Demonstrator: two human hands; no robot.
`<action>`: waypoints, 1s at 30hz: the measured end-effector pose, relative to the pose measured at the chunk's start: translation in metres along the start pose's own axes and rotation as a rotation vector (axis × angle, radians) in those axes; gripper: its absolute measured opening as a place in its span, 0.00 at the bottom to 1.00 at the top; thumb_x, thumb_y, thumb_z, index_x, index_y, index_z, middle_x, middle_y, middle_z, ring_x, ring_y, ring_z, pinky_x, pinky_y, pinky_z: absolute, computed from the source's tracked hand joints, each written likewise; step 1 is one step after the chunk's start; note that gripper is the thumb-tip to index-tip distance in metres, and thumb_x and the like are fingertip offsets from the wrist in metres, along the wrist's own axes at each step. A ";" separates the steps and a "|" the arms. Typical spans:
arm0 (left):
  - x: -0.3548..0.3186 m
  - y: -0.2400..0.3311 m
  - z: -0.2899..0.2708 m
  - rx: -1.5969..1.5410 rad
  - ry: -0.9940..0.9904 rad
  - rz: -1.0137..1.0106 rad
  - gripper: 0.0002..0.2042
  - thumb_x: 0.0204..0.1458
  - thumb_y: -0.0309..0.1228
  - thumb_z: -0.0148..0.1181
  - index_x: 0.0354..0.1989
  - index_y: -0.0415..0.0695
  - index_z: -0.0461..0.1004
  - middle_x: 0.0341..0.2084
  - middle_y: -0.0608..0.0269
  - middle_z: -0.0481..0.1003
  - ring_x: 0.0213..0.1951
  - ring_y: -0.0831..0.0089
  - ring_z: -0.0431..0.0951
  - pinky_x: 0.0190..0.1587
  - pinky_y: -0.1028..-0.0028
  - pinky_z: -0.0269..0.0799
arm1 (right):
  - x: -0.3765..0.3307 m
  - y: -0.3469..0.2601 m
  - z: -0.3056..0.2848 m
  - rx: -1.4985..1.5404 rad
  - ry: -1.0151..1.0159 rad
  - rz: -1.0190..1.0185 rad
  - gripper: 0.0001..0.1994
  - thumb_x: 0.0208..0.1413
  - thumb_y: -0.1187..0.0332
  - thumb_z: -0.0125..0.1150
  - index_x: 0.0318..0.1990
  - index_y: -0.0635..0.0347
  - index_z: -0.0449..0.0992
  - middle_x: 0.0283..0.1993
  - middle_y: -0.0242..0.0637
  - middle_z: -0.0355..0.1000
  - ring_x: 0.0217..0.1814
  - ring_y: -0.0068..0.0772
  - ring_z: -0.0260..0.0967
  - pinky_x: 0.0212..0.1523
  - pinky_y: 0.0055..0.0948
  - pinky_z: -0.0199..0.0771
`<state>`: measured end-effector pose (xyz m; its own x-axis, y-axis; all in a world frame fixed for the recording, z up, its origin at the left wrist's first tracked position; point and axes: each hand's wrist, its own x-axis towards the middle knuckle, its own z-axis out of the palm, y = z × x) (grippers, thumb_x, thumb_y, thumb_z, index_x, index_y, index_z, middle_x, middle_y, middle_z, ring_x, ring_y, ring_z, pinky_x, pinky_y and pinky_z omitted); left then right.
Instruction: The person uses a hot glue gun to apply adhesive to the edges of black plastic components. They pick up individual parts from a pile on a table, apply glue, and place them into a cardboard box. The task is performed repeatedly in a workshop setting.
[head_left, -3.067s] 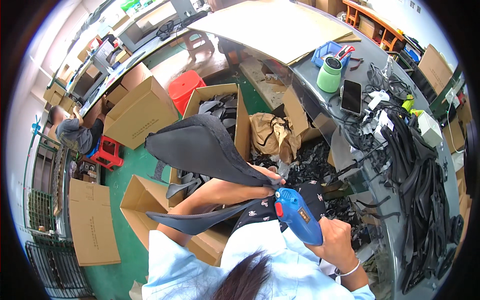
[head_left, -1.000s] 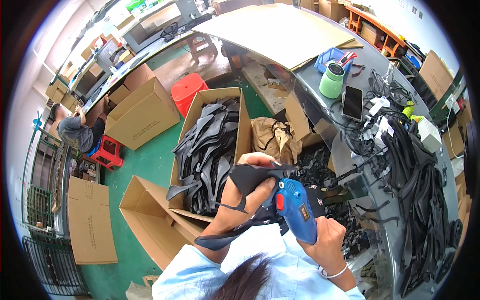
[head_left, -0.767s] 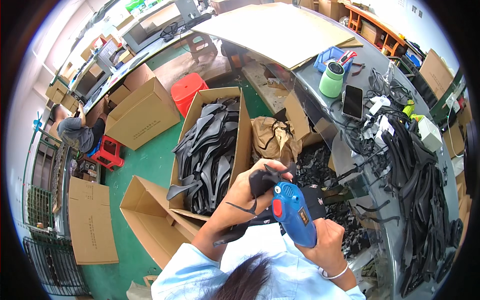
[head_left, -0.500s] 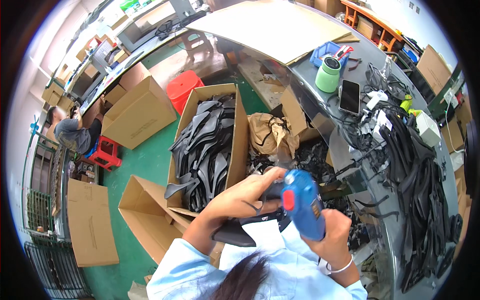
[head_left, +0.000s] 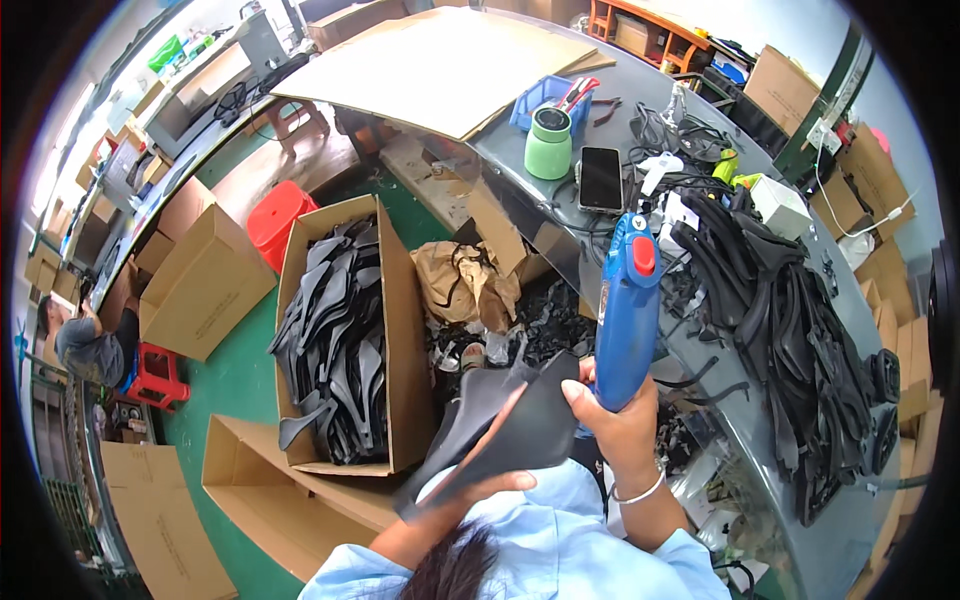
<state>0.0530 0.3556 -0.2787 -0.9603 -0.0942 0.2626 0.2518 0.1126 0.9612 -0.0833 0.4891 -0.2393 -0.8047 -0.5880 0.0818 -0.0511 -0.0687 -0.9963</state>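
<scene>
My left hand grips a black curved sheet-like piece in front of my chest, and the piece hides most of its fingers. It looks smooth and is blurred along its left side. My right hand is wrapped around the lower end of a blue handheld power tool with a red button. The tool stands nearly upright, its front out of sight. My right thumb lies close to the black piece's right edge. A cardboard box full of similar dark curved pieces stands to the left.
At right, a grey table holds a heap of black strips, a phone, a green bottle and a blue bin. Black scraps lie beneath its edge. A seated person is far left.
The blue tool has swung upright and away from the black piece. My left hand has lowered and turned the piece into fuller view. The whole view has shifted rightward.
</scene>
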 end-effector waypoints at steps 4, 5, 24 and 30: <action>0.005 0.000 0.043 -0.812 0.640 0.052 0.29 0.56 0.43 0.56 0.61 0.42 0.58 0.56 0.56 0.64 0.58 0.62 0.65 0.60 0.63 0.60 | -0.002 -0.006 0.019 -0.082 0.001 -0.108 0.21 0.42 0.67 0.74 0.40 0.65 0.70 0.27 0.34 0.73 0.26 0.23 0.71 0.30 0.25 0.72; 0.005 0.005 0.040 -0.837 0.747 0.015 0.26 0.57 0.42 0.54 0.60 0.42 0.60 0.55 0.56 0.66 0.56 0.63 0.66 0.59 0.63 0.62 | -0.002 -0.006 0.018 -0.146 -0.050 -0.111 0.21 0.41 0.66 0.74 0.39 0.65 0.70 0.26 0.36 0.73 0.25 0.26 0.72 0.29 0.26 0.72; -0.006 0.011 -0.003 -0.501 0.953 0.391 0.15 0.57 0.41 0.50 0.50 0.50 0.64 0.53 0.50 0.66 0.54 0.60 0.67 0.57 0.58 0.64 | -0.041 0.014 0.002 -0.634 -0.338 -0.430 0.20 0.34 0.63 0.75 0.25 0.60 0.65 0.16 0.39 0.65 0.17 0.42 0.65 0.21 0.36 0.64; -0.008 0.040 -0.024 -0.382 0.800 0.306 0.15 0.53 0.33 0.54 0.45 0.35 0.68 0.45 0.39 0.73 0.48 0.57 0.74 0.54 0.60 0.69 | -0.038 0.010 -0.004 -0.695 -0.328 -0.466 0.19 0.32 0.66 0.74 0.25 0.60 0.65 0.17 0.38 0.64 0.18 0.42 0.64 0.21 0.37 0.63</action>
<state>0.0734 0.3368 -0.2401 -0.5139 -0.7822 0.3522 0.6381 -0.0742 0.7663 -0.0559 0.5138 -0.2520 -0.4087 -0.8305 0.3784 -0.7624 0.0828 -0.6418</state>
